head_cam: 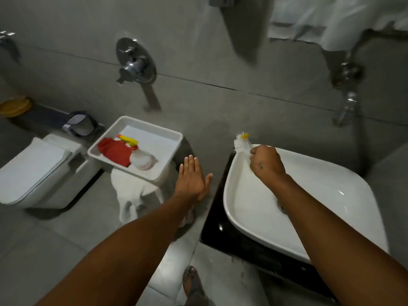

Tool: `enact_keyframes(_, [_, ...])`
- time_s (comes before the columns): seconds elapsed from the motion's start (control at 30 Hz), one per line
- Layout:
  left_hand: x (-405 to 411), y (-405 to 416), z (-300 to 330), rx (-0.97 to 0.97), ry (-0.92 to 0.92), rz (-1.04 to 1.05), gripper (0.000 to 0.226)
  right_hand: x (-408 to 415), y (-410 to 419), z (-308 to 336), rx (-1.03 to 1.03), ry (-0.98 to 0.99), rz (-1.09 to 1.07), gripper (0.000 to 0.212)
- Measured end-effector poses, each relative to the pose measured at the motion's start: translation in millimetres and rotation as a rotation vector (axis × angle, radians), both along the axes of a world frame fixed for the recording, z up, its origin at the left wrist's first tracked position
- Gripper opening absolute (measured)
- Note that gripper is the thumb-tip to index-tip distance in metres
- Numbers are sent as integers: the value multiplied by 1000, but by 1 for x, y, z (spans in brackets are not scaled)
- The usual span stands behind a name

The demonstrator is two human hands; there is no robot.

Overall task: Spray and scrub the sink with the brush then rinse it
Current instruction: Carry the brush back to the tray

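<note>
Nearest you, your two forearms reach forward: your left hand (192,178) hangs flat with fingers spread, holding nothing, between the stool and the single white sink (326,195), while your right hand (266,164) is fisted around the handle of the one brush (242,145). The brush sits at the sink's far left rim, its long axis running up and away to the left, bristles facing left. Farther left, one white tray (154,173) holds one spray bottle (138,154) lying on its side and one red cloth (114,151).
</note>
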State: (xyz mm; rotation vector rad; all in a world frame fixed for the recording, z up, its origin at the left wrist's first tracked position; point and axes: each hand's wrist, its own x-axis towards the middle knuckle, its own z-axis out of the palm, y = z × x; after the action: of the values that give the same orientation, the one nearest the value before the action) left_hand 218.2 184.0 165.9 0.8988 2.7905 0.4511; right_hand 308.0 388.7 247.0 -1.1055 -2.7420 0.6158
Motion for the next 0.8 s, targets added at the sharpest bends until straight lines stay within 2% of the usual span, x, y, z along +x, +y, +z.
enact_keyframes(0.1, [-44, -41, -2, -25, -11, 129, 80, -80, -26, -2, -41, 42, 128, 25])
enact_keyframes(0.2, [-84, -81, -16, -42, -52, 259, 81, -158, -63, -20, -131, 42, 266, 27])
enact_keyframes(0.3, [-120, -112, -42, -61, -104, 365, 80, -227, -100, -52, -206, -5, 348, 29])
enact_keyframes(0.4, [-152, -129, -76, -72, -116, 435, 83, -281, -126, -99, -186, -97, 429, 27])
enact_keyframes(0.6, [-178, -130, -131, -75, -153, 514, 91, -332, -139, -181, -137, -162, 571, 26])
enact_keyframes(0.8, [-178, -125, -158, -75, -198, 522, 95, -340, -140, -213, -33, -142, 644, 29])
